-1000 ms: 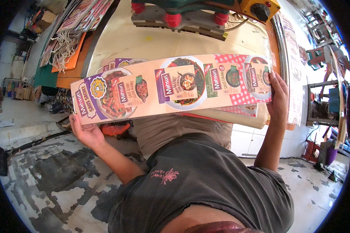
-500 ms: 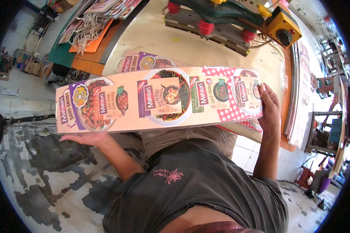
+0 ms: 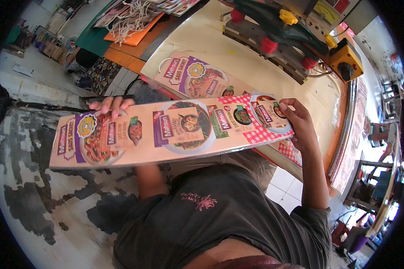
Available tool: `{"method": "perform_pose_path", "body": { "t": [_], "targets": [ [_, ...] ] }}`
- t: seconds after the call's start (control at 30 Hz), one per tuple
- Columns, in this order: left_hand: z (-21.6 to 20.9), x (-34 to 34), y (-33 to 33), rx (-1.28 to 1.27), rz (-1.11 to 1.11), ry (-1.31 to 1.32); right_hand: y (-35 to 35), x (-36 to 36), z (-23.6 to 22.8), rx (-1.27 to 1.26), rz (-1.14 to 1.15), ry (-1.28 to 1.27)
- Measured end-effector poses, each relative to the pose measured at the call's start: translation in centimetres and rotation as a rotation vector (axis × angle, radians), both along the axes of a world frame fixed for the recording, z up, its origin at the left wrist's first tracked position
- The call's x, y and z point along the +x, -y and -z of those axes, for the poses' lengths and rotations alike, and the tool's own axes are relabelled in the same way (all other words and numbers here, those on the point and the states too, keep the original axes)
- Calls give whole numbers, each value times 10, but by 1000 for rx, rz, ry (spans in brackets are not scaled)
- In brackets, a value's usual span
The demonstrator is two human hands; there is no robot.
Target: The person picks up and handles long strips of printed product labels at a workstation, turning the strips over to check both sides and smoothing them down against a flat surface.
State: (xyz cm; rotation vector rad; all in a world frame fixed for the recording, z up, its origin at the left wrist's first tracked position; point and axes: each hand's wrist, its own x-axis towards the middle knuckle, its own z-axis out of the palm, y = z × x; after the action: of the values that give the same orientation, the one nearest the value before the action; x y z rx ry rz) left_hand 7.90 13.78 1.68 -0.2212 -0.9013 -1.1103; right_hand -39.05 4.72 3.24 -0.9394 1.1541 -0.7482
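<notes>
A long peach-coloured printed board (image 3: 175,130), with pictures of food dishes and sauce packets and a shiny plastic cover, spans the space in front of my body. My right hand (image 3: 302,124) pinches its right end, thumb on top. My left forearm passes beneath the board, and the fingers of my left hand (image 3: 112,106) curl over its far edge near the left end; the palm is hidden. Beyond it on the table lies a similar printed board (image 3: 188,78) with a white string loop at its far left end, partly covered by the held one.
A heat-sealer-like machine (image 3: 274,36) with red and yellow knobs stands at the far right, beside a yellow control box (image 3: 345,65) with a black dial. Printed cards with white strings (image 3: 130,22) lie on an orange sheet (image 3: 137,35) at the far left. Flat sheets hang along the table's right side.
My left hand has gone from under the board's near left edge to its far edge, fingers now over the top. The board's left end has dropped nearer to me; more of the second board shows.
</notes>
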Motion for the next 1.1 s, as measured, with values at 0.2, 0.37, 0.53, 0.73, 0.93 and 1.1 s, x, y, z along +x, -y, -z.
{"method": "perform_pose_path", "body": {
  "t": [0.2, 0.37, 0.53, 0.73, 0.93, 1.1],
  "targets": [
    [-25, -2, 0, 60, -163, -34, 15, 23, -29, -16, -214, 8],
    [-46, -11, -10, -65, -369, 23, 22, 28, -20, -537, -367, -180],
    [-46, -35, -12, -110, -477, 19, 7, 47, -31, -1181, -493, -790],
    [-44, -79, -8, -94, -595, 214, 18, 58, -7, -1289, -411, -887],
    [-19, -97, -2, -271, -400, 441, 29, 60, 8, -1438, -345, -982],
    [13, -112, 0, -283, -286, 476, 37, 52, 26, -1469, -327, -1064]
  ]
}}
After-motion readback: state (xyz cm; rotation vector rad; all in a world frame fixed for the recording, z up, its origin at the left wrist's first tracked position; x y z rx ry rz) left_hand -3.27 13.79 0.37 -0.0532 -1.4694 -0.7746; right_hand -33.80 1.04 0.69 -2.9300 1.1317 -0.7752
